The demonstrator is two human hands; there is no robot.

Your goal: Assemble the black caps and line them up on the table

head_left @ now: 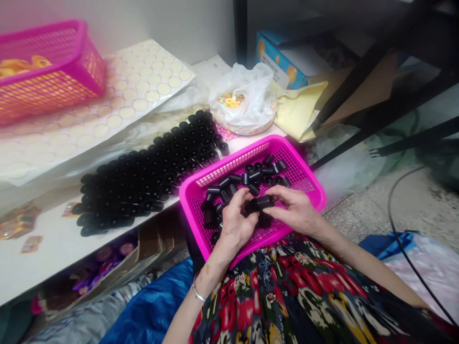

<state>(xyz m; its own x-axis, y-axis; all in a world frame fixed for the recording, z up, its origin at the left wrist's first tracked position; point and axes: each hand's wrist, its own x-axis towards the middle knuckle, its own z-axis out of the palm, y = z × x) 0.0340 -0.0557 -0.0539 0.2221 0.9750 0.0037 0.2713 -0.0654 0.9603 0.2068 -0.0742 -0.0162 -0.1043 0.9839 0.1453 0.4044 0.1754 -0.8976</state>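
A bright pink mesh basket (pixel 287 145) rests on my lap and holds several small black cylinders (pixel 256 175). Both hands meet over its near half. My left hand (pixel 234 220) is curled, fingers closed on a black cylinder. My right hand (pixel 296 208) pinches a black cylinder (pixel 264 201) at its fingertips, touching the piece in the left hand. On the white table to the left, a large block of black cylinders (pixel 150 169) stands upright in tight rows.
A second pink basket (pixel 77 71) with yellow rings sits at the back left, next to a sheet of round cream stickers (pixel 132 91). A white plastic bag (pixel 247 98) with coloured bits, a blue box (pixel 278 59) and black table legs (pixel 362 71) lie behind.
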